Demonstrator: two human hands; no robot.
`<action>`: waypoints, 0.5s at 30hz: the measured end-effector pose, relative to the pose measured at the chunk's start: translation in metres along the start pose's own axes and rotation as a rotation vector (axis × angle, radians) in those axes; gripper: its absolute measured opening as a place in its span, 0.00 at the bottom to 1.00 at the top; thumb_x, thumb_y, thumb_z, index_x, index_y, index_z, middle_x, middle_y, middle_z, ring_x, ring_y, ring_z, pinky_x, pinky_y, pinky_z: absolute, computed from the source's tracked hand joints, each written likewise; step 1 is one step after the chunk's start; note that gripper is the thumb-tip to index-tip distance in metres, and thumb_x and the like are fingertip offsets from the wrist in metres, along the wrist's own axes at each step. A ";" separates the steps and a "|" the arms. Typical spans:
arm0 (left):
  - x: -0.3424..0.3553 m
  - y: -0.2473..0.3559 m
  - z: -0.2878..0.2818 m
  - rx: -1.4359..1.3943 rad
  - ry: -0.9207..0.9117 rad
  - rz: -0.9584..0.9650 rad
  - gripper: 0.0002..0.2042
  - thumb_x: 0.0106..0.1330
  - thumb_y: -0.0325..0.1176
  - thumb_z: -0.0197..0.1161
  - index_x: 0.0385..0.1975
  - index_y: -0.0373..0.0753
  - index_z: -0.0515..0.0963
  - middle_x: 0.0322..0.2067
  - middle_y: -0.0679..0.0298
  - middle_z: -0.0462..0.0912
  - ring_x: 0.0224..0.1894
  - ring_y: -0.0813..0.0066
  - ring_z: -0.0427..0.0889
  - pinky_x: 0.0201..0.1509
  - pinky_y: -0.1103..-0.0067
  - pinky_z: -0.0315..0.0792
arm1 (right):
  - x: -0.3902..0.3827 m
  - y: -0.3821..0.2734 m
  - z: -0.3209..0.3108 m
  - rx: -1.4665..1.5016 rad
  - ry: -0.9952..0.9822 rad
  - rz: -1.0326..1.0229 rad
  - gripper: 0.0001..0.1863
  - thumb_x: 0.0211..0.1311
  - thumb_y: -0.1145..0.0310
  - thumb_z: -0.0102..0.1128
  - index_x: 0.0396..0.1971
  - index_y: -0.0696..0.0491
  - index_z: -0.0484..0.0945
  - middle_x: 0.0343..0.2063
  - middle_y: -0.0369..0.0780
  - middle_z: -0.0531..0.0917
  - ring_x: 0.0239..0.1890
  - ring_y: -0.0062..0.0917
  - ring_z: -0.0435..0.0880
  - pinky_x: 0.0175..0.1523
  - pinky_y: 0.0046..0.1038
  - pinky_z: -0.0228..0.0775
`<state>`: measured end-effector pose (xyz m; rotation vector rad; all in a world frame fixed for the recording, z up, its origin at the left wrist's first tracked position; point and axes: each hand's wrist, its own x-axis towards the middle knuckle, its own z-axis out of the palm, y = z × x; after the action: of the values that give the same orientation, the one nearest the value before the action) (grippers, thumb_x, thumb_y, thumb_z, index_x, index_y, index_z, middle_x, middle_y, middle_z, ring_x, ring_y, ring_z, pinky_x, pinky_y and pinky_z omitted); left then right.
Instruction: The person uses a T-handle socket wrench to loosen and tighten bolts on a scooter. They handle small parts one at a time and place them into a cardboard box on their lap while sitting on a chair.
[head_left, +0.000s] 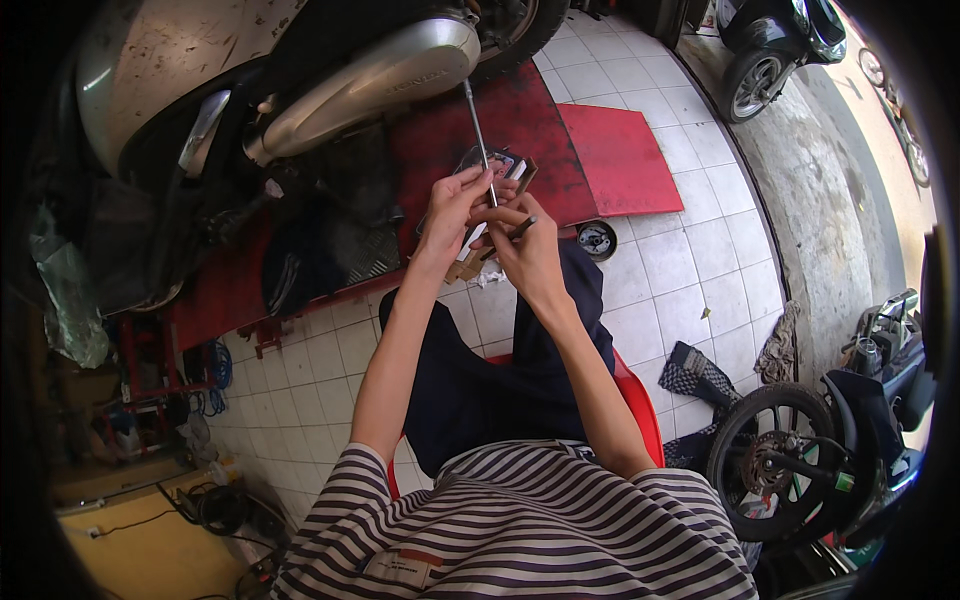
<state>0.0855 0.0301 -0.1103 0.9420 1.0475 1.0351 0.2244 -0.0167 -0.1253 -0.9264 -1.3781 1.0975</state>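
My left hand point(455, 210) is closed on a long thin steel rod point(475, 120), whose upper end reaches the lower edge of a scooter's silver cover point(380, 80). My right hand point(525, 240) is just right of it, closed on a short dark bar-like tool point(525, 226), near the rod's lower end. Partly hidden behind both hands lie a small flat patterned object point(504, 163) and pieces of cardboard point(465, 268) on the red lift platform point(630, 160) beside the scooter. The rod's exact contact at both ends is too small to make out.
A round metal part point(596, 240) sits on the tiled floor beside the platform. I sit on a red stool point(632, 400). Scooters point(760, 80) stand at upper right and lower right point(860, 440), near a checked cloth point(690, 375). Hoses and cables point(215, 500) lie at the left.
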 end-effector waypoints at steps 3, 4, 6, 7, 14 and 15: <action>0.004 0.003 -0.003 0.002 -0.011 -0.021 0.19 0.76 0.34 0.55 0.60 0.29 0.73 0.45 0.57 0.85 0.43 0.74 0.86 0.50 0.80 0.80 | 0.002 -0.004 0.001 0.001 -0.009 0.022 0.11 0.65 0.85 0.53 0.37 0.61 0.85 0.40 0.42 0.76 0.34 0.28 0.90 0.35 0.25 0.81; 0.005 0.003 -0.004 0.003 -0.014 -0.031 0.18 0.76 0.34 0.55 0.60 0.29 0.74 0.45 0.57 0.85 0.44 0.74 0.86 0.50 0.80 0.80 | 0.002 -0.006 0.002 0.018 -0.015 0.042 0.11 0.65 0.85 0.53 0.38 0.61 0.85 0.39 0.42 0.76 0.34 0.28 0.90 0.35 0.26 0.81; 0.002 0.002 -0.003 -0.040 0.019 -0.035 0.18 0.76 0.33 0.55 0.59 0.29 0.74 0.45 0.56 0.86 0.44 0.74 0.86 0.50 0.81 0.80 | 0.005 -0.006 0.003 -0.210 -0.038 -0.059 0.12 0.63 0.87 0.53 0.38 0.61 0.85 0.39 0.43 0.76 0.33 0.29 0.89 0.35 0.27 0.81; 0.001 0.001 -0.002 -0.062 0.035 -0.037 0.18 0.76 0.33 0.55 0.59 0.29 0.75 0.46 0.56 0.86 0.45 0.74 0.86 0.50 0.81 0.79 | 0.006 -0.006 0.003 -0.324 -0.049 -0.108 0.12 0.62 0.87 0.52 0.38 0.61 0.85 0.39 0.44 0.76 0.33 0.30 0.89 0.35 0.27 0.82; 0.002 0.008 -0.001 -0.011 0.048 0.012 0.19 0.74 0.34 0.58 0.57 0.25 0.73 0.45 0.51 0.86 0.45 0.70 0.87 0.48 0.78 0.80 | 0.007 -0.010 0.003 -0.182 -0.009 -0.070 0.11 0.62 0.86 0.54 0.38 0.60 0.84 0.38 0.44 0.77 0.31 0.29 0.87 0.34 0.28 0.82; 0.002 0.009 0.002 0.001 0.063 0.028 0.19 0.74 0.35 0.59 0.56 0.24 0.74 0.45 0.51 0.86 0.45 0.71 0.87 0.46 0.79 0.80 | 0.009 -0.005 0.004 -0.098 0.009 -0.056 0.10 0.62 0.85 0.54 0.38 0.60 0.84 0.39 0.44 0.77 0.31 0.28 0.87 0.34 0.28 0.82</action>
<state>0.0862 0.0338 -0.1018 0.9321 1.0894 1.0942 0.2198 -0.0102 -0.1179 -0.9564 -1.4529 0.9895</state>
